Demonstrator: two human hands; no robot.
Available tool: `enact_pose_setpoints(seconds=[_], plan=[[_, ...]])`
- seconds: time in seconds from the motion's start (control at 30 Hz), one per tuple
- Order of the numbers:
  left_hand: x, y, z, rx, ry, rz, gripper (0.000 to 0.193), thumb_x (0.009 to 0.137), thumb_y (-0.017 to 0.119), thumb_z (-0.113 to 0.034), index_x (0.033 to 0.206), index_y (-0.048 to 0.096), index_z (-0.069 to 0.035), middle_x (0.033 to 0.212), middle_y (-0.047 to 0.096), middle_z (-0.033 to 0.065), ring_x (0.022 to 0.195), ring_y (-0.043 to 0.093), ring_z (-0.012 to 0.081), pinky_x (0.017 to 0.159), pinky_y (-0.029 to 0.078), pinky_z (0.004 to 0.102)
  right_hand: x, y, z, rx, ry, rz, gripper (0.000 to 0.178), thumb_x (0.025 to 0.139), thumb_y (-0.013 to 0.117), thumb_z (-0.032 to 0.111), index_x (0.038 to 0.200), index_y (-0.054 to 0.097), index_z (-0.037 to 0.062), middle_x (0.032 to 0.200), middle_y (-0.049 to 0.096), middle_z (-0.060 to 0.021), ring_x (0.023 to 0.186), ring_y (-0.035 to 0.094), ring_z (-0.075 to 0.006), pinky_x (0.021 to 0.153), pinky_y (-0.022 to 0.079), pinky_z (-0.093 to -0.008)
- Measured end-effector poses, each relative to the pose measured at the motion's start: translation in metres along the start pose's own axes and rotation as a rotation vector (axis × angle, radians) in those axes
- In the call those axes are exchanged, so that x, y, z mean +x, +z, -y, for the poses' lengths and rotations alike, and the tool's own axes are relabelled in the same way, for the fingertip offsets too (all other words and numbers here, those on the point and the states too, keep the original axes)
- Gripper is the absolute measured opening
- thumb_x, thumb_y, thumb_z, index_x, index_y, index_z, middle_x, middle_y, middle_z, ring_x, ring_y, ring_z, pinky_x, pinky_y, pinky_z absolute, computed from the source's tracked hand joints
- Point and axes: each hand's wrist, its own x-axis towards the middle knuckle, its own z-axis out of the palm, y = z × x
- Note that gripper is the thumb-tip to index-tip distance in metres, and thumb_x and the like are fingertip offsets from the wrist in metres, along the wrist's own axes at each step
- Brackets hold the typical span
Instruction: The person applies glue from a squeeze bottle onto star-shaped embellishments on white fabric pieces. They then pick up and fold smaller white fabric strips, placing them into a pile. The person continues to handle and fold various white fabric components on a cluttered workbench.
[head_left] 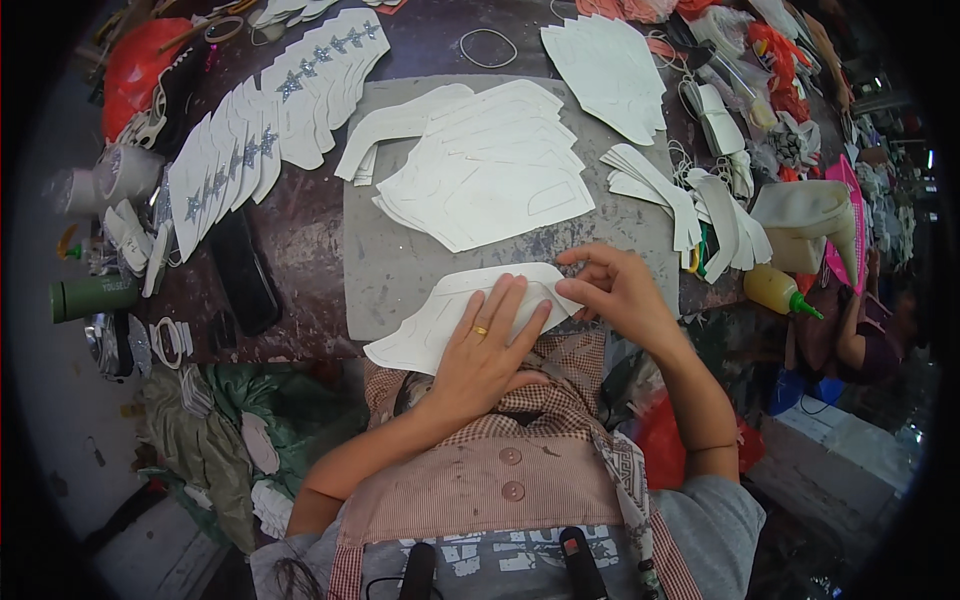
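A white cut shoe-upper piece (412, 333) with thin marked lines lies at the near edge of the grey work board, partly over my lap. My left hand (487, 340) rests flat on it, fingers stretched out, a ring on one finger. At the piece's right end is my right hand (615, 290), its thumb at the edge and its index finger held apart from the thumb. Its other fingers are bent and partly hidden. Just beyond both hands, a fanned stack of similar white pieces (480, 180) lies on the grey board (375, 275).
Rows of white pieces with glittery stars (240, 165) lie at left, near a black phone (245, 272) and a green bottle (92, 297). More white pieces (605, 75) are at the far right. White strips (655, 190) and a yellow glue bottle (770, 288) sit right.
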Motion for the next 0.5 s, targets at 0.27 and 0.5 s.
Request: enact_pose_setpoints(seconds=[0.27,0.5], plan=[[0.002,-0.001,-0.002,0.086,-0.079,0.004,0.087,0.069,0.078,-0.050,0.147,0.047,-0.028,0.151,0.023,0.0357,0.144,0.021,0.0517,0.111,0.025,0.0653,0.026,0.020,0.021,0.097,-0.319,0.052,0.020,0.088,0.070,0.001,0.106,0.061,-0.0012,0.071,0.060,0.0034,0.066,0.053,0.0003,0.058,0.042,-0.0164],[0.003,-0.007,-0.004,0.156,-0.078,0.094,0.092,0.068,0.080,-0.048,0.150,0.042,-0.030,0.152,0.025,0.0347,0.145,0.019,0.0514,0.111,0.025,0.0656,-0.004,0.001,-0.004,-0.025,-0.075,0.001,0.012,0.088,0.072,0.003,0.094,0.061,0.0004,0.072,0.061,0.0029,0.062,0.053,-0.0009,0.054,0.041,-0.0165]])
